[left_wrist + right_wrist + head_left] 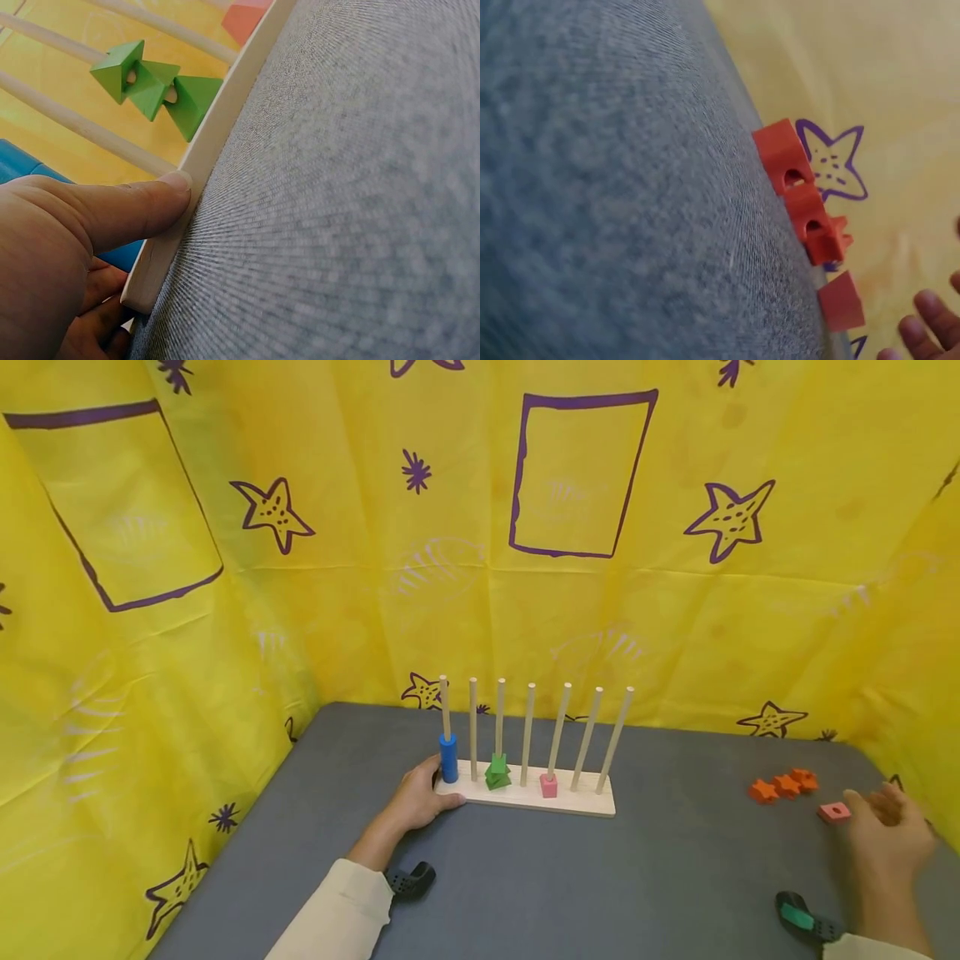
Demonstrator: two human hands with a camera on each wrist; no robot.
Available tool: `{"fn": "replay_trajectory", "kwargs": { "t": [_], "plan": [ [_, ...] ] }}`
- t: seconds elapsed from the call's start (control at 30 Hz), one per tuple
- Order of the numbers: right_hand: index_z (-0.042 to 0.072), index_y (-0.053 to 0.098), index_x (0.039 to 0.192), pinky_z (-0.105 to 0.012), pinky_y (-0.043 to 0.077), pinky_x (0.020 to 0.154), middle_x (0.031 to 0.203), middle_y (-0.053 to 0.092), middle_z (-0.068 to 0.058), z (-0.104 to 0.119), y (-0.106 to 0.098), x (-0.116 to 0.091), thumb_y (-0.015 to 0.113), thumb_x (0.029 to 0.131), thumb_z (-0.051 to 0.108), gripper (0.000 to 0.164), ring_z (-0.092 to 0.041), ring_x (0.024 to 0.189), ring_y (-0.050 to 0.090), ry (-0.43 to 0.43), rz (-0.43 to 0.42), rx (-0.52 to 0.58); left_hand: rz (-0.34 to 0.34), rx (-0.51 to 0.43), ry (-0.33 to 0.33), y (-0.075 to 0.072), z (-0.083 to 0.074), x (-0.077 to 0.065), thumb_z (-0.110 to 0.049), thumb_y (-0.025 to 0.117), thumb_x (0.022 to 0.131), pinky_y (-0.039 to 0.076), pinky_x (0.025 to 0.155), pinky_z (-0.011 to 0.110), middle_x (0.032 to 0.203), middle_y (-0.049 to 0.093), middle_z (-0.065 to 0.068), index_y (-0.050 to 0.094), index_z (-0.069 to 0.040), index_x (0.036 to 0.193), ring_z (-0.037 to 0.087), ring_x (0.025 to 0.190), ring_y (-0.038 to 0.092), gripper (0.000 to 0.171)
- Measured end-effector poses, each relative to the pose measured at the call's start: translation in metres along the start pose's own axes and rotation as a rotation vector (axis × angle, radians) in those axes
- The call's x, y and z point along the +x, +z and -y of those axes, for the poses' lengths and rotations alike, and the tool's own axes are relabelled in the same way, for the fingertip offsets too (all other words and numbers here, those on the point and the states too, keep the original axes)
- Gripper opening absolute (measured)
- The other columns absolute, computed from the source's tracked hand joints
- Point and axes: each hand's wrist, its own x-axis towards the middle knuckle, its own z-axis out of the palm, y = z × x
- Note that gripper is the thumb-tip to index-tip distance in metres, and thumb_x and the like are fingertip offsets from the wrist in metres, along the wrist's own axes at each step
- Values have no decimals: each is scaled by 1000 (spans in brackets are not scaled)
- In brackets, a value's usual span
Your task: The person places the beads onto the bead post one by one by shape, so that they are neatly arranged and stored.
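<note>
My left hand (420, 797) grips the left end of a pale wooden peg board (577, 806), its thumb along the front edge and its other fingers partly hidden behind. Blue cylinder beads (448, 758) stand on the leftmost of several upright pegs. On the third peg sit green triangular beads (497, 772), stacked and turned against each other, also visible in the left wrist view. A pink square bead (549, 787) is on the fifth peg. At the far right, my right hand (891, 835) is beside a loose pink square bead (834, 812), fingers spread and holding nothing.
Orange star-shaped beads (786, 786) lie in a row on the grey table (600, 885), just behind the loose pink bead. A yellow cloth (465, 627) with purple drawings hangs behind the table and along its sides.
</note>
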Motion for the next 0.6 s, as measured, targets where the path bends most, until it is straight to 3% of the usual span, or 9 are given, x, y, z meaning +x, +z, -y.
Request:
{"fn": "replay_trajectory", "kwargs": {
  "t": [0.07, 0.13, 0.27, 0.4, 0.6],
  "plan": [
    [16, 25, 154, -36, 30, 108, 151, 35, -4, -3, -1, 3, 54, 96, 37, 69, -22, 134, 35, 14, 88, -110, -4, -1, -2, 0, 0, -1, -15, 82, 78, 39, 99, 51, 132, 53, 23, 45, 4, 139, 39, 123, 48, 74],
    [11, 17, 155, -48, 25, 110, 155, 23, -17, -6, -4, 6, 51, 96, 40, 74, -35, 140, 22, -7, 190, -223, -7, 1, -4, -1, 0, -2, -15, 82, 78, 39, 99, 51, 132, 53, 23, 45, 5, 139, 39, 123, 48, 74],
    [2, 16, 152, -60, 22, 106, 144, 29, -35, -12, -9, 12, 48, 97, 38, 73, -52, 132, 23, -118, 325, -421, -3, 9, -10, -1, -1, -2, -15, 82, 79, 40, 98, 51, 131, 53, 24, 44, 6, 139, 39, 122, 49, 74],
    [-6, 25, 147, -65, 24, 100, 136, 33, -40, -19, -8, 15, 47, 98, 35, 67, -60, 123, 27, -237, 394, -579, -3, 15, -18, -1, -1, -1, -16, 82, 79, 40, 99, 51, 132, 53, 24, 43, 7, 139, 39, 122, 49, 75],
    [-6, 31, 144, -67, 23, 98, 137, 29, -42, -20, -4, 14, 50, 96, 37, 66, -63, 119, 26, -214, 420, -664, 1, 14, -26, 1, 0, 0, -16, 82, 79, 39, 99, 51, 132, 52, 24, 43, 7, 139, 39, 123, 48, 75]
  ]
}}
